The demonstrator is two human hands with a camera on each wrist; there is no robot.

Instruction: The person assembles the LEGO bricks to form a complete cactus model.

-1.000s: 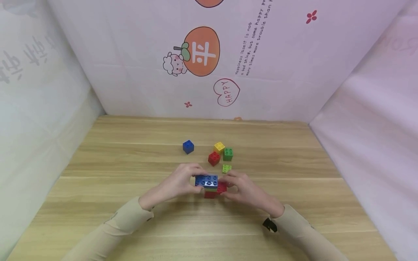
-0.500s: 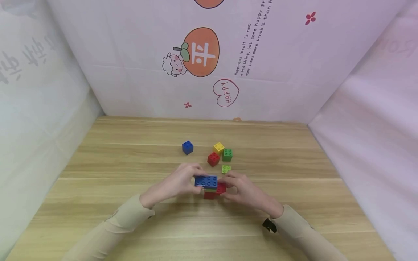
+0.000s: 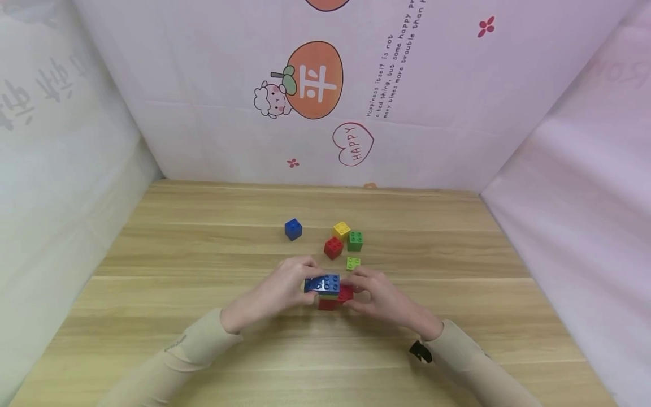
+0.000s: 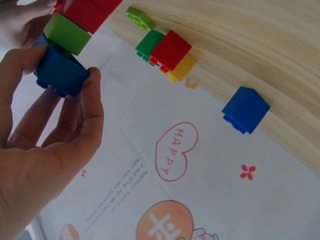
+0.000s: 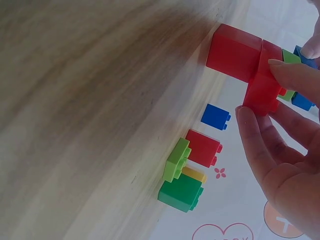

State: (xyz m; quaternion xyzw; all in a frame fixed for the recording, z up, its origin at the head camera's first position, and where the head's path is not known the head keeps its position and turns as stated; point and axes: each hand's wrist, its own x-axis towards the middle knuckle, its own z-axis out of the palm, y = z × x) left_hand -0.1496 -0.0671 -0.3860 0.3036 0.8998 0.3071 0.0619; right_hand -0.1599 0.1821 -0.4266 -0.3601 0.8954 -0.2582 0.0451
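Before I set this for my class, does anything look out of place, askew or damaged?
Nothing looks spilled or damaged. The HAPPY heart on the backdrop reads sideways, which is odd. The blue brick in the left hand juts past the green brick beneath it, perhaps deliberately; whether it is fully seated, I cannot tell.

Pale wood-grain tabletop [image 3: 203, 249] carried lone blue brick [image 3: 293, 229]; yellow brick [image 3: 341, 230], red brick [image 3: 333, 247], green brick [image 3: 355, 241] sat clustered; lime brick [image 3: 353, 263] lay near them.
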